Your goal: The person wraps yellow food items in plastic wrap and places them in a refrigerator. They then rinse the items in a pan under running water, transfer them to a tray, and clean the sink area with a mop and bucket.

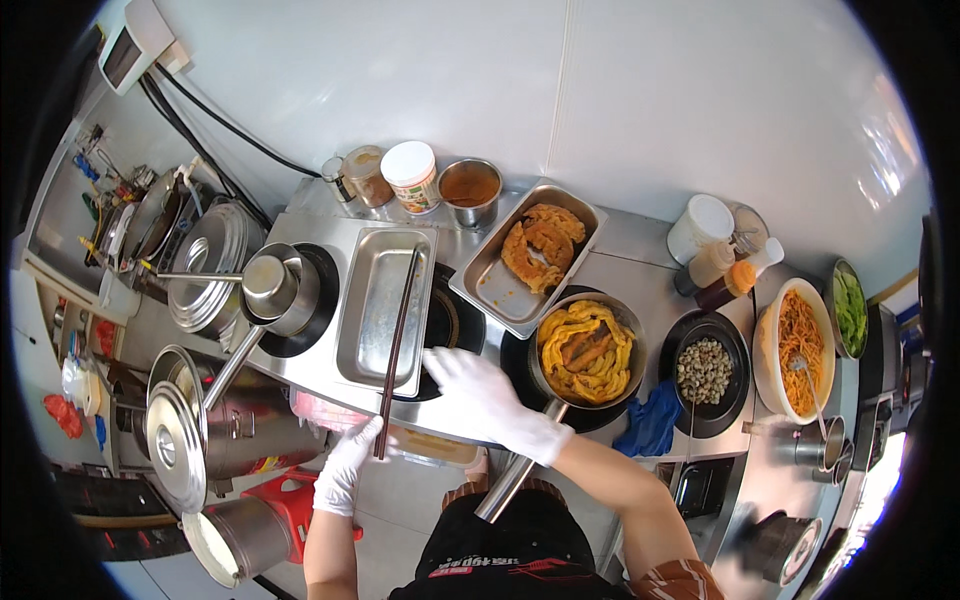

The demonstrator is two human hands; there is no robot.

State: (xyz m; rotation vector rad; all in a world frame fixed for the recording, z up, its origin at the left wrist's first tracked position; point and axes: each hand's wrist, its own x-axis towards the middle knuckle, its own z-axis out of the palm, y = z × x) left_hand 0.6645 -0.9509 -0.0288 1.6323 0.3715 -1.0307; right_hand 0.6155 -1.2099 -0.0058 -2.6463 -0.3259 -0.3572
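Observation:
My left hand (349, 461), in a white glove, is at the lower end of a pair of long dark chopsticks (396, 352), which lie across an empty steel tray (385, 307); whether the fingers grip them is unclear. My right hand (484, 401), also gloved and slightly blurred, is spread over the counter edge right of that tray. Its fingers seem to hold nothing. Beside it stands a steel saucepan (589, 352) with yellow, strip-like food around browner pieces, its handle pointing towards me. A second steel tray (491, 289) holds browned fried pieces (541, 247).
Left are a small saucepan (281, 300) with a ladle, and a large stockpot (255, 420). Seasoning jars (365, 176) and a pot of red-brown sauce (470, 187) line the wall. To the right are squeeze bottles (705, 266), a black plate (705, 375) and a bowl of orange shreds (795, 349).

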